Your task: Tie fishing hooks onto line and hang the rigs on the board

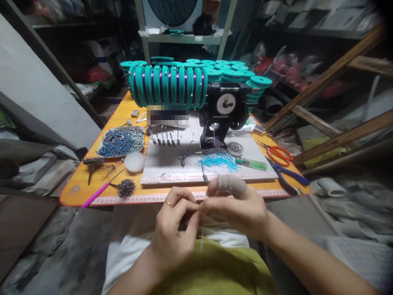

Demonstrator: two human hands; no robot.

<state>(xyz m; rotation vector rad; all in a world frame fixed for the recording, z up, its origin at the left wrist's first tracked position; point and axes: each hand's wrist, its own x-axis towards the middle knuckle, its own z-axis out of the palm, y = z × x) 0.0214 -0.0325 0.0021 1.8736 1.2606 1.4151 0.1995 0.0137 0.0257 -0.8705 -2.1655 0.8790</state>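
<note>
My left hand [173, 225] and my right hand [241, 209] meet just in front of the table's near edge, fingertips pinched together. What they pinch is too small to make out; a faint thin strand [202, 235] hangs below them. A ring sits on a left finger, and a grey wrap [231, 185] covers a right one. Just beyond my right fingertips, a small dark piece on a stem [204, 174] lies on the white board [166, 170]. Light-blue thin sticks [219, 161] are heaped behind it, beside a green tube [251, 164].
Teal spools [167, 86] line a rod beside a black dial machine [225, 104]. Left are a tray of blue pieces [119, 141], a white round lid [134, 162], a pink-handled tool [96, 195] and a dark cone-like cluster [126, 188]. Orange scissors [281, 155] and blue-handled pliers [291, 176] lie right.
</note>
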